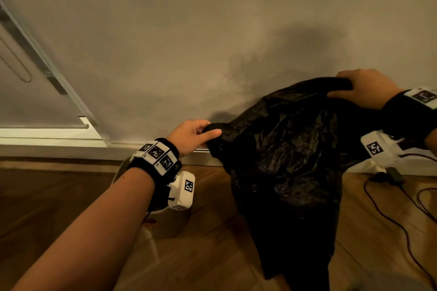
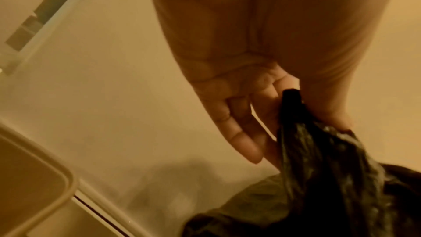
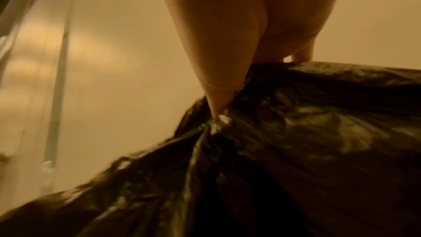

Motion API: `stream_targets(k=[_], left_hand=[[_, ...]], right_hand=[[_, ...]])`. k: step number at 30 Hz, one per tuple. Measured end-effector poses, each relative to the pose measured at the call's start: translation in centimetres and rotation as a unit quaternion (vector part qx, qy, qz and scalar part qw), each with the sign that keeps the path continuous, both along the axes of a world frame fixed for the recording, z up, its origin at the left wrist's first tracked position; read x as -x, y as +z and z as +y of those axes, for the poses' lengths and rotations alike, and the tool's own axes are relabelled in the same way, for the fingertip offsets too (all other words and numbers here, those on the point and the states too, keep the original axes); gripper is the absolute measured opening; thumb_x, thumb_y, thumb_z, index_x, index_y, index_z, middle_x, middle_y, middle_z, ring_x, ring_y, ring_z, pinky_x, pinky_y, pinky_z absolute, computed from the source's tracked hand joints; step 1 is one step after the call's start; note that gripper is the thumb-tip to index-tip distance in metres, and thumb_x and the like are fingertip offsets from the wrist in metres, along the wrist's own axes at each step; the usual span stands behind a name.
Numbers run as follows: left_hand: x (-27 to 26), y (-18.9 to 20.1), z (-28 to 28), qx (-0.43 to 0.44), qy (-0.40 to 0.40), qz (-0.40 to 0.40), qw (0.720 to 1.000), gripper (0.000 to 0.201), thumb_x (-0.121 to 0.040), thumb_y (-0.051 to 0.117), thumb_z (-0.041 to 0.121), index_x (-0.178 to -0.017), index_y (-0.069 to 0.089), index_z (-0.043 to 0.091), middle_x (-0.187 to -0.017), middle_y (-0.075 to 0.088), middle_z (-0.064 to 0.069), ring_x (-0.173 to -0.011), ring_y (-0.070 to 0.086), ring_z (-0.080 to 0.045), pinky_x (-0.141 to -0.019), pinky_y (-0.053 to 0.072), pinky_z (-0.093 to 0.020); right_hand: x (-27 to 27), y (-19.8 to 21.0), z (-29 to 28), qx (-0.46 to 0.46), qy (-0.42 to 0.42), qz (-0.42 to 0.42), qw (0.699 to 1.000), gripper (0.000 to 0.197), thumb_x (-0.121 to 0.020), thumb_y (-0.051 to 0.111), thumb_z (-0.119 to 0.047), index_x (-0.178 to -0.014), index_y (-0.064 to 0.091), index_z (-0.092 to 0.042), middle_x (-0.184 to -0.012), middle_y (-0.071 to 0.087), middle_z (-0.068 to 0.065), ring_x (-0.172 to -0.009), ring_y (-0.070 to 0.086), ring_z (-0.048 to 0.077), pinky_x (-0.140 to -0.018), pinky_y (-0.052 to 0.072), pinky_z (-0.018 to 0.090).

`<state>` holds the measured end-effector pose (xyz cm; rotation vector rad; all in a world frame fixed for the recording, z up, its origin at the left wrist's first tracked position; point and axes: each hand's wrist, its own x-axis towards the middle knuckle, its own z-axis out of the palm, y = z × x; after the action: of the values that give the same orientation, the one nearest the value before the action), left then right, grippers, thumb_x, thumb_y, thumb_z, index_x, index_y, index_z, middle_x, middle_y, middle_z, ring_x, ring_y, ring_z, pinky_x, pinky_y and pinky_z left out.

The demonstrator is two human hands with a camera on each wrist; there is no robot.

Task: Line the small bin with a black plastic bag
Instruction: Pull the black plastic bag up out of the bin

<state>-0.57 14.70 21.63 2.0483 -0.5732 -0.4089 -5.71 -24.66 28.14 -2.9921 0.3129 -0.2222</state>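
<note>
The crinkled black plastic bag (image 1: 283, 160) hangs in the air in front of the grey wall (image 1: 189, 30). The left hand (image 1: 192, 136) pinches one gathered top corner; the right hand (image 1: 364, 88) grips the other. Beneath the left wrist stands what may be a pale bin (image 1: 172, 222).

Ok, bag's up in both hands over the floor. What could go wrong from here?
1. The left hand only pinches a bunched corner of the black bag; a tug could slip it free.
2. The bin sits mostly hidden under the left forearm, off to the left of the hanging bag, so lowering now would likely miss it.
3. The cables on the floor lie near the bag's right side and could snag it.
</note>
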Motion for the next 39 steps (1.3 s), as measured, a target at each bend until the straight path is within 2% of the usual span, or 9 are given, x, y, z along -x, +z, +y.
stream_targets(k=[4,8,11,17,24,29,33,37,39], left_hand=[[0.2,0.6,-2.1,0.088,0.019,0.022,0.996,0.015,-0.097,0.05,0.017,-0.102,0.06,0.006,-0.081,0.065,-0.007,-0.063,0.065,-0.004,-0.061,0.055,-0.018],[0.2,1.7,-4.0,0.168,0.039,0.042,0.984,0.014,-0.098,0.047,0.017,-0.097,0.06,0.012,-0.085,0.064,-0.007,-0.071,0.064,-0.01,-0.064,0.056,-0.023],[0.6,3.0,-4.9,0.2,0.039,0.038,0.978,0.015,-0.099,0.046,0.017,-0.097,0.061,0.012,-0.084,0.064,-0.004,-0.073,0.064,-0.008,-0.066,0.056,-0.021],[1.3,3.4,-3.9,0.23,0.06,0.035,0.971,0.028,-0.096,0.052,0.031,-0.112,0.062,0.011,-0.103,0.067,-0.007,-0.094,0.064,-0.016,-0.087,0.053,-0.04],[3.0,1.0,-2.9,0.092,-0.023,0.093,0.991,0.073,-0.065,0.069,0.065,-0.125,0.049,0.027,-0.116,0.064,0.006,-0.101,0.064,-0.008,-0.086,0.054,-0.027],[3.5,-0.6,-3.7,0.014,0.008,0.079,0.997,0.051,-0.074,0.071,0.051,-0.111,0.069,0.016,-0.107,0.073,0.0,-0.097,0.069,-0.015,-0.093,0.053,-0.042],[3.5,-0.4,-4.1,0.092,0.092,0.103,0.986,0.042,-0.081,0.067,0.046,-0.107,0.07,0.012,-0.102,0.074,-0.003,-0.095,0.069,-0.018,-0.091,0.054,-0.042],[3.7,0.6,-4.8,0.168,0.105,0.15,0.969,0.03,-0.093,0.057,0.036,-0.098,0.067,0.009,-0.078,0.07,0.001,-0.059,0.065,-0.002,-0.05,0.047,-0.013],[3.9,1.2,-5.2,0.174,0.089,0.172,0.965,0.037,-0.092,0.056,0.039,-0.103,0.067,0.006,-0.086,0.072,-0.006,-0.072,0.069,-0.011,-0.064,0.056,-0.024]], right_hand=[[-0.1,-0.4,4.7,0.018,0.048,0.004,0.999,0.075,-0.067,0.068,-0.066,-0.131,0.044,-0.034,-0.124,0.052,0.009,-0.119,0.048,0.033,-0.099,0.035,0.052],[0.6,-0.2,10.9,-0.114,0.167,0.01,0.979,0.085,-0.056,0.059,-0.082,-0.128,0.047,-0.037,-0.117,0.058,-0.002,-0.107,0.058,0.017,-0.093,0.048,0.041],[1.0,-0.4,14.6,-0.228,0.204,0.03,0.952,0.065,-0.065,0.065,-0.069,-0.121,0.055,-0.038,-0.097,0.065,-0.01,-0.08,0.063,0.002,-0.072,0.049,0.022],[-0.2,-0.5,14.7,-0.325,0.244,-0.013,0.913,0.015,-0.083,0.068,-0.036,-0.087,0.072,-0.022,-0.08,0.073,-0.001,-0.069,0.07,0.02,-0.067,0.055,0.031],[-1.1,-1.0,13.6,-0.348,0.226,-0.031,0.909,0.016,-0.087,0.066,-0.026,-0.089,0.071,-0.011,-0.085,0.074,0.003,-0.079,0.072,0.022,-0.078,0.059,0.034],[-0.8,-1.6,14.1,-0.382,0.204,-0.059,0.9,0.017,-0.085,0.068,-0.03,-0.087,0.067,-0.014,-0.085,0.072,0.005,-0.073,0.071,0.021,-0.073,0.056,0.033],[0.2,-2.6,14.2,-0.39,0.165,-0.117,0.898,0.045,-0.065,0.073,-0.06,-0.088,0.062,-0.023,-0.085,0.068,0.003,-0.079,0.066,0.02,-0.072,0.053,0.036],[1.7,-3.1,15.3,-0.384,0.171,-0.092,0.903,0.056,-0.057,0.073,-0.066,-0.096,0.061,-0.027,-0.092,0.065,-0.002,-0.073,0.062,0.013,-0.068,0.052,0.028],[2.3,-3.1,15.7,-0.316,0.182,-0.06,0.929,0.078,-0.055,0.075,-0.065,-0.123,0.051,-0.034,-0.119,0.051,-0.003,-0.086,0.06,0.008,-0.076,0.05,0.017]])
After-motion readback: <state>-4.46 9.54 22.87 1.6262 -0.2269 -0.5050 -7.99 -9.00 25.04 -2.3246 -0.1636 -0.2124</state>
